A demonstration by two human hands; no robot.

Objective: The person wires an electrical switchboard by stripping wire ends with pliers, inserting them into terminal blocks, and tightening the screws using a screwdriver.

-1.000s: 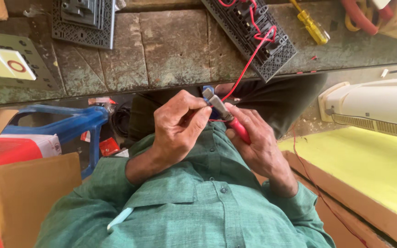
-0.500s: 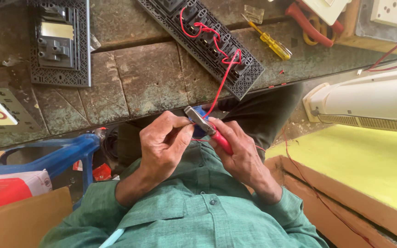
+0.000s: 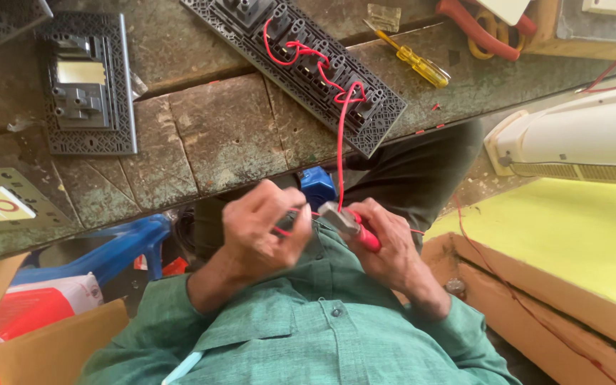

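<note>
The left hand (image 3: 262, 232) pinches the red wire (image 3: 339, 142) and should keep it taut while the right hand (image 3: 393, 249), gripping red-handled pliers (image 3: 349, 226), squeezes gently.

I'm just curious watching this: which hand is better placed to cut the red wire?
Probably the right hand: it already holds the red-handled pliers, their head beside the red wire. The left hand only pinches that wire.

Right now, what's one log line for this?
left hand: pinches red wire | right hand: grips pliers | wire from switch panel
</note>
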